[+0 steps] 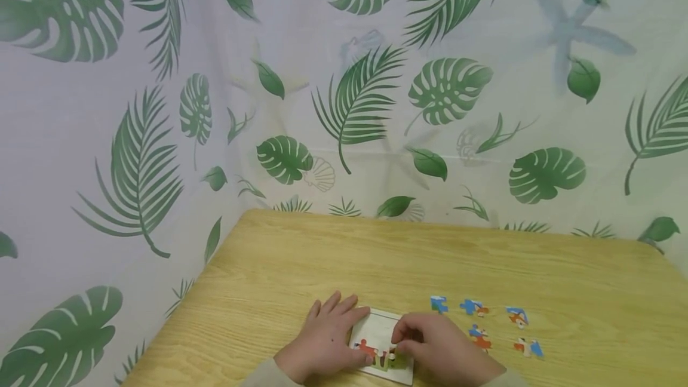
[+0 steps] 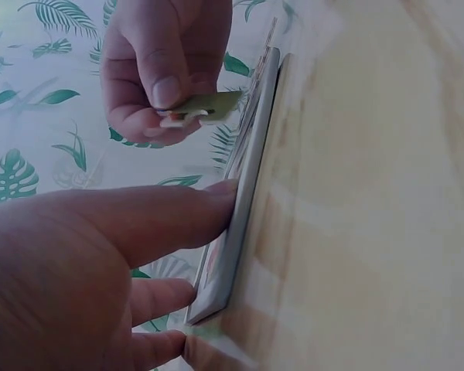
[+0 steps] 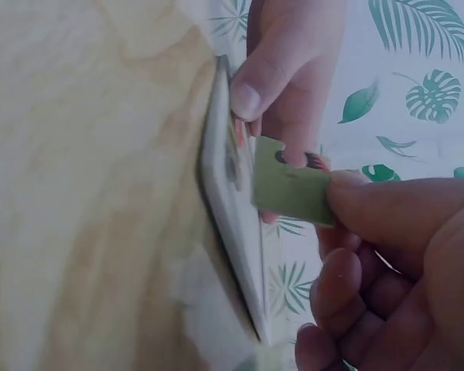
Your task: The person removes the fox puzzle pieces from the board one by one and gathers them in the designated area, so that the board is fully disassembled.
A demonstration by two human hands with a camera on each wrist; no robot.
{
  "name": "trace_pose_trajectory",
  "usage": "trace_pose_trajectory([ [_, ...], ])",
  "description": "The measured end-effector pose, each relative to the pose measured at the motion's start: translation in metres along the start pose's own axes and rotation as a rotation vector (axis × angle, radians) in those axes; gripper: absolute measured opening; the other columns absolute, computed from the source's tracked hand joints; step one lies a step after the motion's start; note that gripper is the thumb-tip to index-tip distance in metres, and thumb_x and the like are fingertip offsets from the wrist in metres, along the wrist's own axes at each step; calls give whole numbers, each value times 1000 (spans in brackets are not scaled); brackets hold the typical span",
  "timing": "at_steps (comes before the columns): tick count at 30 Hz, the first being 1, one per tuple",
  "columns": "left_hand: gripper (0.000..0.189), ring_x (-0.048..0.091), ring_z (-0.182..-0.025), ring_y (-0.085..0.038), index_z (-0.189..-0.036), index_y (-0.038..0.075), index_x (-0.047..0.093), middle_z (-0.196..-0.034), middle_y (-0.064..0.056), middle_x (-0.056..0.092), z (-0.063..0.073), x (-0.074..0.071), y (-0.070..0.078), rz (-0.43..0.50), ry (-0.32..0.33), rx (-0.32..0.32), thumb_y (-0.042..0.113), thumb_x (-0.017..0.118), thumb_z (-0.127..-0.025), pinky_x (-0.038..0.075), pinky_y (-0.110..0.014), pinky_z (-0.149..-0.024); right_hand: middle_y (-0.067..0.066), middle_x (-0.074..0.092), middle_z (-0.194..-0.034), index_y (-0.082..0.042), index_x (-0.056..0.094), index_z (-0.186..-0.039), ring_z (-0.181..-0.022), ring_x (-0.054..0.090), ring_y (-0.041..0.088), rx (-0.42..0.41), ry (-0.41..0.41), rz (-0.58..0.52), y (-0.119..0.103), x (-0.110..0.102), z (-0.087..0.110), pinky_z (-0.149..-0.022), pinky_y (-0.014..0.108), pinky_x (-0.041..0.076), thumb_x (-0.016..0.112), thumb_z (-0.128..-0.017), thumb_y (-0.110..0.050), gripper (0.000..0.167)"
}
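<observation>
A shallow white puzzle tray (image 1: 383,326) lies on the table in front of me. Joined pieces (image 1: 368,349) in red and green sit along its near side. My left hand (image 1: 329,339) rests on the tray's left edge, fingers spread and thumb near those pieces; the left wrist view shows the thumb (image 2: 178,212) against the rim. Over the tray's right part, my right hand (image 1: 443,342) pinches a green puzzle piece (image 3: 290,185) between thumb and forefinger. In the right wrist view the piece is tilted beside the tray; whether it touches is unclear.
Several loose puzzle pieces lie right of the tray, among them a blue-green one (image 1: 438,304), a blue one (image 1: 473,307) and a red-blue one (image 1: 480,338). Behind the wooden table (image 1: 344,249) hangs a leaf-patterned curtain (image 1: 371,178), which also runs along the left.
</observation>
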State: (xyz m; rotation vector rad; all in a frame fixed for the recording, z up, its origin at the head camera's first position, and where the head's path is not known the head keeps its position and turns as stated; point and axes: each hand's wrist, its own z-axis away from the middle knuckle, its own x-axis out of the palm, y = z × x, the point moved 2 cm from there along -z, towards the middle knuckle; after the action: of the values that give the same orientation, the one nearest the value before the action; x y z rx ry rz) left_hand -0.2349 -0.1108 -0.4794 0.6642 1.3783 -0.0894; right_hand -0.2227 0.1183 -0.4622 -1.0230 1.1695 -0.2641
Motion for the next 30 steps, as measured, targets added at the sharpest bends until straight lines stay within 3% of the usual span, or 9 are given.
trace_pose_trajectory([
  [7, 83, 25, -149, -38, -149, 27, 52, -159, -4, 39, -1, 0, 3, -6, 5, 0, 66, 74, -79, 19, -70, -112, -11, 62, -90, -22, 69, -91, -79, 54, 6, -78, 79, 26, -1, -18, 11, -69, 27, 47, 70, -97, -24, 6],
  [15, 84, 26, -149, -38, -150, 25, 51, -160, -5, 38, 1, 0, 2, -7, 4, 9, 66, 73, -80, 18, -70, -112, -7, 64, -91, -21, 67, -93, -80, 54, 8, -14, 48, 12, 12, -39, 31, -68, 27, 48, 68, -98, -27, 8],
  [30, 86, 23, -150, -37, -154, 25, 45, -162, -4, 34, 2, 0, 0, -15, -26, 10, 67, 70, -83, 18, -69, -112, -2, 66, -93, -15, 66, -96, -80, 57, 8, 115, 74, 11, 48, -77, 71, -68, 26, 48, 68, -97, -33, 18],
])
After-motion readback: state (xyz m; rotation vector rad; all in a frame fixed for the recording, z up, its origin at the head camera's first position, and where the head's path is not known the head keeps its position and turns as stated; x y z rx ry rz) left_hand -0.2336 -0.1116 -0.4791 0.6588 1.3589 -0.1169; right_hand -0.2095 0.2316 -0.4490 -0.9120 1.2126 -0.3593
